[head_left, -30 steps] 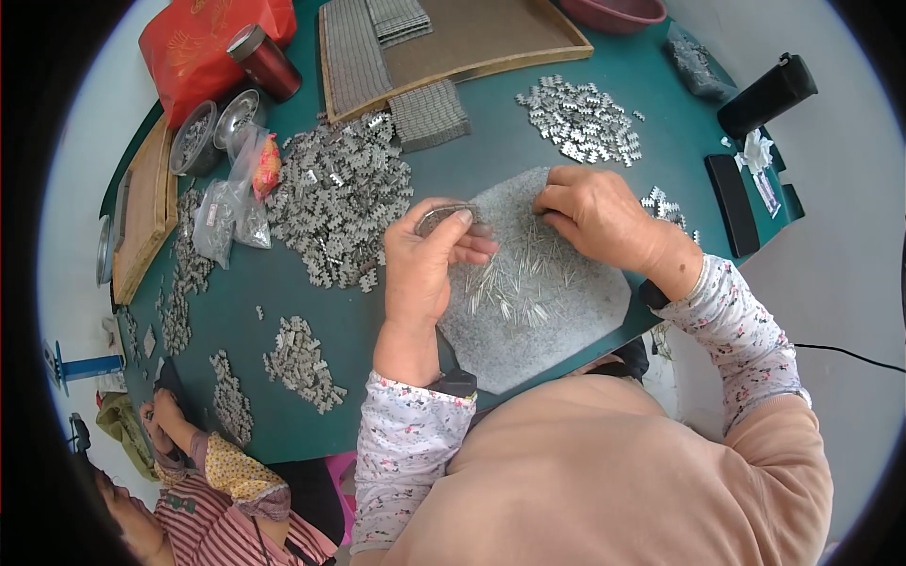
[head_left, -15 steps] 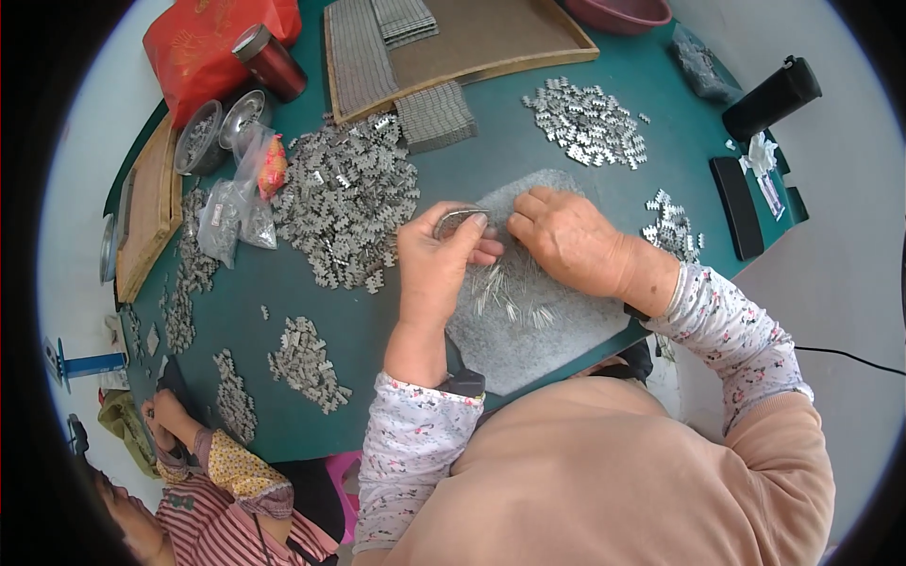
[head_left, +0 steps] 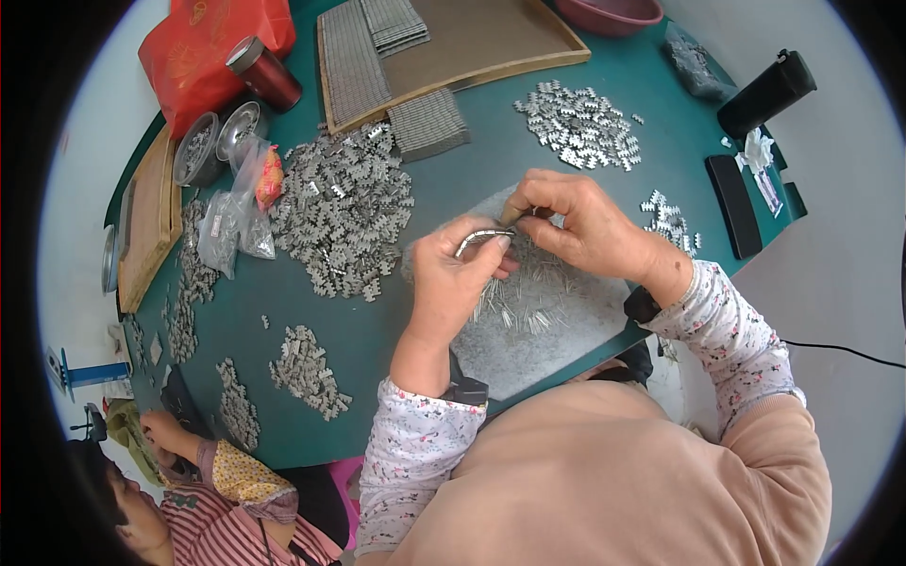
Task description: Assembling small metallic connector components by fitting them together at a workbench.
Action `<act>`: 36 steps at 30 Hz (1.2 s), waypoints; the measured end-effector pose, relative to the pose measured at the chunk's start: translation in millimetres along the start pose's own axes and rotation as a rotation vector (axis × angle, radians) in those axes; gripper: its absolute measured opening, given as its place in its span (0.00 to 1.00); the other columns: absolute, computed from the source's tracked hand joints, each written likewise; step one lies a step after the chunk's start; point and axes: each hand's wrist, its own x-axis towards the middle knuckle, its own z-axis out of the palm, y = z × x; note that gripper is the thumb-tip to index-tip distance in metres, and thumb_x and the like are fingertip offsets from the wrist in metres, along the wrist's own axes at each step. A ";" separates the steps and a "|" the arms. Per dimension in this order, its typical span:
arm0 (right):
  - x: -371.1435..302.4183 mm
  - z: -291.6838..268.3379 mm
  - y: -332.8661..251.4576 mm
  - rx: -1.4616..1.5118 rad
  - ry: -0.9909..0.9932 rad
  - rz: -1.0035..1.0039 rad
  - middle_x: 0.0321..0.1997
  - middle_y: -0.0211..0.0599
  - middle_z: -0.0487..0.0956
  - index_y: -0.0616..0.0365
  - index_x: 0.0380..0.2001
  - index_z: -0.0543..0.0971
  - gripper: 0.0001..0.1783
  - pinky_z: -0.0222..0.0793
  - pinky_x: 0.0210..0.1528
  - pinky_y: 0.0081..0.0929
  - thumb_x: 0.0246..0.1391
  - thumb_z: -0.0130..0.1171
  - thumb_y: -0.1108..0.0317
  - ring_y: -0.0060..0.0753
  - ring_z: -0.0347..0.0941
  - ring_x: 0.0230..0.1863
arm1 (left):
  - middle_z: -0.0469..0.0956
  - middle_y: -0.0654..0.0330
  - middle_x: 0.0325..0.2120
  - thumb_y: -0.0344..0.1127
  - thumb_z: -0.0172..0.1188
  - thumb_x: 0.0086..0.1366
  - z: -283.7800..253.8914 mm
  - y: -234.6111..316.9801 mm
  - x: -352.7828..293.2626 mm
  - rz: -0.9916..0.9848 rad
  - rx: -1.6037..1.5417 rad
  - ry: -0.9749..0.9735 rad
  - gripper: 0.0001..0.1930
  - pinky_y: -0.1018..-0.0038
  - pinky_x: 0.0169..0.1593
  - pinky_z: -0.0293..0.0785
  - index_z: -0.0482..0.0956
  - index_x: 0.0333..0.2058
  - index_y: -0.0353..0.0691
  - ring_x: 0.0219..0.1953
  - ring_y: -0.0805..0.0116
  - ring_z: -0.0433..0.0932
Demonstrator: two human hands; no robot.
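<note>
Over the grey felt mat (head_left: 528, 363), my left hand (head_left: 448, 283) is closed around a short curved strip of metal links (head_left: 477, 238), with its thumb on top. My right hand (head_left: 599, 226) meets the strip's right end, thumb and fingers pinched together. Whatever lies between those fingertips is too small to make out. Below both hands, several thin metal pins (head_left: 510, 304) are scattered on the mat. A large heap of toothed metal links (head_left: 342, 208) lies to the left of my left hand.
More link piles lie at the far right (head_left: 578, 123), beside my right wrist (head_left: 670, 226) and near left (head_left: 310, 373). A wooden-framed tray (head_left: 491, 42) holds link strips. A black bottle (head_left: 769, 92) and phone (head_left: 733, 206) stand right. A co-worker's hand (head_left: 165, 432) is at lower left.
My right hand has turned and lifted slightly, showing its pinched fingertips. My left hand and the strip have shifted a little nearer and rightward. The co-worker's head has come further into view.
</note>
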 end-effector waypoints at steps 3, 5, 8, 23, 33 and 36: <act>-1.1 0.1 2.0 0.031 -0.015 0.052 0.30 0.42 0.77 0.64 0.33 0.78 0.08 0.71 0.33 0.30 0.47 0.54 0.79 0.35 0.75 0.30 | 0.80 0.56 0.26 0.24 0.59 0.61 1.6 -0.8 0.3 0.005 0.006 -0.011 0.05 0.78 0.29 0.79 0.79 0.36 0.29 0.27 0.69 0.82; -0.9 1.0 5.6 0.048 -0.014 0.048 0.30 0.42 0.77 0.65 0.33 0.77 0.08 0.71 0.33 0.30 0.46 0.55 0.78 0.35 0.76 0.30 | 0.80 0.57 0.26 0.23 0.59 0.61 1.9 -1.0 -0.1 0.005 0.012 -0.010 0.05 0.79 0.29 0.79 0.79 0.36 0.29 0.27 0.69 0.82; -0.4 -0.4 4.8 0.083 -0.022 0.067 0.30 0.43 0.78 0.66 0.33 0.76 0.08 0.72 0.34 0.30 0.45 0.55 0.79 0.36 0.77 0.30 | 0.80 0.57 0.26 0.23 0.59 0.61 1.9 -0.4 -0.9 -0.006 0.010 -0.017 0.05 0.79 0.29 0.79 0.80 0.36 0.29 0.27 0.70 0.82; -1.6 11.3 2.7 -0.242 0.070 -0.193 0.29 0.44 0.74 0.62 0.35 0.75 0.12 0.71 0.32 0.40 0.44 0.62 0.75 0.50 0.74 0.31 | 0.79 0.59 0.22 0.24 0.59 0.59 1.5 6.0 -2.2 -0.057 0.072 0.043 0.05 0.81 0.25 0.76 0.81 0.33 0.30 0.21 0.74 0.79; -10.3 21.9 -5.5 -0.287 0.188 -0.275 0.31 0.39 0.72 0.60 0.40 0.76 0.18 0.72 0.30 0.34 0.43 0.64 0.74 0.44 0.74 0.30 | 0.80 0.51 0.26 0.28 0.59 0.62 -10.0 3.8 -1.9 -0.187 -0.412 -0.052 0.08 0.76 0.24 0.77 0.76 0.38 0.28 0.22 0.64 0.81; -10.5 20.7 -1.9 -0.338 0.166 -0.264 0.31 0.39 0.72 0.60 0.41 0.76 0.18 0.72 0.30 0.34 0.43 0.64 0.74 0.43 0.74 0.30 | 0.80 0.51 0.26 0.28 0.59 0.63 -8.5 0.4 -2.1 -0.180 -0.386 -0.036 0.08 0.75 0.25 0.77 0.77 0.38 0.28 0.23 0.64 0.81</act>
